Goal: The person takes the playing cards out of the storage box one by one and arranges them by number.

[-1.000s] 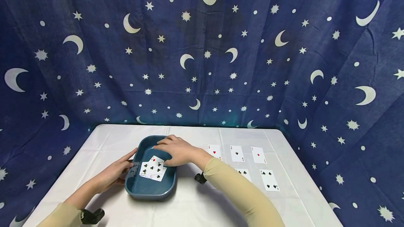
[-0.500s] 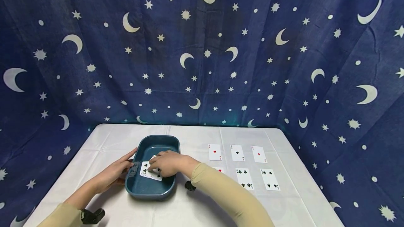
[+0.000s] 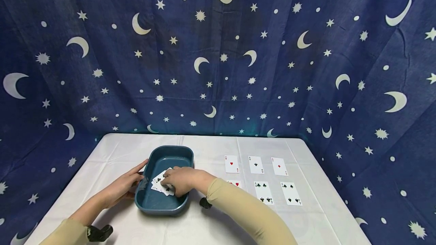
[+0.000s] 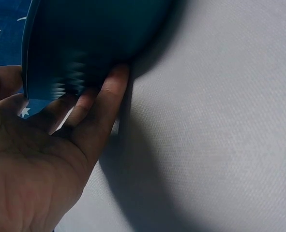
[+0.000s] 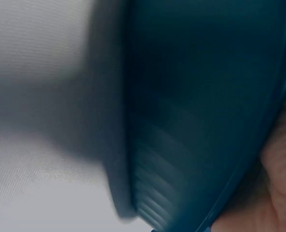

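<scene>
My left hand [image 3: 123,188] holds the left side of a dark teal tray [image 3: 156,204], its fingers spread along the wall and rim. In the left wrist view, fingertips [image 4: 116,79] press the tray's outer wall [image 4: 99,34]. Over the tray's right rim reaches my right hand [image 3: 182,180], its curled fingers gripping a few overlapping playing cards [image 3: 157,181]. Fingers and palm cover much of these cards; black club marks show. The right wrist view has the tray's outer wall [image 5: 191,106] in front of part of the palm [image 5: 283,179], and the fingertips are hidden there.
On the white tablecloth [image 3: 211,233] at right lie face-up cards in two rows: ace of hearts [image 3: 232,164], ace of clubs [image 3: 256,165] and ace of diamonds [image 3: 279,166] behind; four of clubs [image 3: 263,193], four of spades [image 3: 291,193] and a partly hidden heart card [image 3: 235,183] in front.
My right hand has come down from the tray's far right part onto the cards and closed its fingers on them. The cards have shifted and turned slightly. My left hand stays put.
</scene>
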{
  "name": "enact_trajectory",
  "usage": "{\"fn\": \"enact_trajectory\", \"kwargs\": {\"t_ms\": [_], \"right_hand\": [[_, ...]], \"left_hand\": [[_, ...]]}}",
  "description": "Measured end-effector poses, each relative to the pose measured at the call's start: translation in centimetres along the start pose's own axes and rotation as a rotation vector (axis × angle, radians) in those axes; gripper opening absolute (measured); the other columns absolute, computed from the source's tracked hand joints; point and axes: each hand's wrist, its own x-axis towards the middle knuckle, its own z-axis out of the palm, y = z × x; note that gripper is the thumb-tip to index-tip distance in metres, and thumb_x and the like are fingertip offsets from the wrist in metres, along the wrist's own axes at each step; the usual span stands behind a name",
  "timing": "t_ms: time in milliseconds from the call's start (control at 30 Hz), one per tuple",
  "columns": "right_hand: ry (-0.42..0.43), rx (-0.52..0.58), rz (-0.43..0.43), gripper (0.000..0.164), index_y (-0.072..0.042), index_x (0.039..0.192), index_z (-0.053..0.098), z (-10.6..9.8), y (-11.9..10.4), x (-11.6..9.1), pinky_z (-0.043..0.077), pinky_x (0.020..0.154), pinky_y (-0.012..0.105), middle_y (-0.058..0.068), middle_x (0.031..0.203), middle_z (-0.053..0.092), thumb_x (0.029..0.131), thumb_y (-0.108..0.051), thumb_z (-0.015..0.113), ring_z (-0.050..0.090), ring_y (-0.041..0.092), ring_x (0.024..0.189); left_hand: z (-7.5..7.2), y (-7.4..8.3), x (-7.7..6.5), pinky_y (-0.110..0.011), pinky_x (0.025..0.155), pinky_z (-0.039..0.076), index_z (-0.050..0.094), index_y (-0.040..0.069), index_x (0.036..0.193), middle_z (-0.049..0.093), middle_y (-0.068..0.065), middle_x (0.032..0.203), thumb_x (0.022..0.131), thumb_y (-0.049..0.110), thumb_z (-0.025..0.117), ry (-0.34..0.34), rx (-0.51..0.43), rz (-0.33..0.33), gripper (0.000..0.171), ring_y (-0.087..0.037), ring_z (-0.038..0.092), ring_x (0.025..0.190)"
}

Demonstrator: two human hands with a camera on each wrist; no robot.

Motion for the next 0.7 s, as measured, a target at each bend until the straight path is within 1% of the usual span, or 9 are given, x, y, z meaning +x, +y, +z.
{"fn": "enact_trajectory", "kwargs": {"t_ms": [67, 133, 233, 333, 400, 500, 633, 700], "right_hand": [[0.015, 0.037, 0.002, 0.071, -0.041, 0.151, 0.049, 0.0, 0.4, 0.1, 0.041, 0.100, 0.025, -0.015, 0.153, 0.042, 0.089, -0.025, 0.079, 0.043, 0.007, 0.133], [0.026, 0.053, 0.009, 0.077, -0.042, 0.153, 0.045, 0.0, 0.8, 0.2, 0.041, 0.100, 0.026, -0.016, 0.155, 0.040, 0.087, -0.025, 0.081, 0.041, 0.008, 0.132], [0.037, 0.043, 0.029, 0.083, -0.044, 0.156, 0.039, -0.1, 1.2, 0.4, 0.036, 0.107, 0.030, -0.019, 0.160, 0.033, 0.086, -0.028, 0.082, 0.037, 0.011, 0.135], [0.042, 0.046, 0.039, 0.084, -0.042, 0.157, 0.038, -0.2, 1.5, 0.7, 0.029, 0.115, 0.036, -0.018, 0.163, 0.029, 0.086, -0.031, 0.081, 0.030, 0.013, 0.144], [0.039, 0.055, 0.050, 0.086, -0.042, 0.158, 0.036, -0.2, 1.6, 0.9, 0.025, 0.118, 0.038, -0.019, 0.163, 0.028, 0.085, -0.031, 0.081, 0.025, 0.015, 0.149], [0.033, 0.057, 0.064, 0.088, -0.043, 0.158, 0.034, -0.2, 1.6, 1.3, 0.023, 0.119, 0.038, -0.020, 0.163, 0.027, 0.085, -0.031, 0.082, 0.024, 0.016, 0.151], [0.004, 0.044, 0.076, 0.092, -0.046, 0.159, 0.030, 0.0, 1.3, 1.6, 0.022, 0.119, 0.035, -0.023, 0.163, 0.026, 0.085, -0.029, 0.082, 0.023, 0.013, 0.150], [-0.004, 0.039, 0.078, 0.093, -0.047, 0.159, 0.030, 0.0, 1.3, 1.6, 0.022, 0.119, 0.034, -0.024, 0.162, 0.027, 0.085, -0.028, 0.082, 0.023, 0.012, 0.150]], "left_hand": [[0.0, 0.0, 0.0, -0.052, 0.082, 0.056, 0.012, 0.025, 0.166, 0.036, -0.023, 0.138, 0.105, 0.019, 0.043, 0.001, 0.003, -0.001, 0.069, -0.035, 0.051, 0.121], [0.0, 0.0, 0.1, -0.052, 0.083, 0.056, 0.011, 0.025, 0.166, 0.035, -0.023, 0.137, 0.106, 0.019, 0.043, 0.002, 0.008, -0.004, 0.069, -0.035, 0.050, 0.120], [-0.1, 0.0, 0.1, -0.052, 0.083, 0.056, 0.010, 0.026, 0.166, 0.033, -0.024, 0.140, 0.106, 0.019, 0.042, 0.001, 0.011, -0.010, 0.069, -0.036, 0.050, 0.122], [0.0, 0.0, 0.0, -0.052, 0.083, 0.056, 0.010, 0.027, 0.166, 0.030, -0.024, 0.143, 0.106, 0.019, 0.042, -0.004, 0.003, -0.011, 0.069, -0.036, 0.049, 0.122], [0.0, 0.0, 0.0, -0.052, 0.083, 0.056, 0.010, 0.027, 0.166, 0.030, -0.024, 0.144, 0.106, 0.019, 0.042, -0.005, -0.002, -0.010, 0.069, -0.036, 0.049, 0.122], [-0.1, -0.1, 0.1, -0.052, 0.082, 0.056, 0.010, 0.026, 0.166, 0.029, -0.025, 0.145, 0.106, 0.019, 0.042, -0.005, -0.006, -0.005, 0.069, -0.035, 0.050, 0.120], [-0.1, -0.1, 0.2, -0.052, 0.082, 0.056, 0.010, 0.026, 0.166, 0.028, -0.026, 0.148, 0.106, 0.019, 0.042, -0.002, -0.006, -0.006, 0.068, -0.035, 0.051, 0.120], [-0.1, -0.1, 0.1, -0.052, 0.081, 0.056, 0.011, 0.026, 0.166, 0.030, -0.026, 0.146, 0.106, 0.018, 0.042, -0.001, -0.006, -0.006, 0.068, -0.035, 0.051, 0.120]]}}
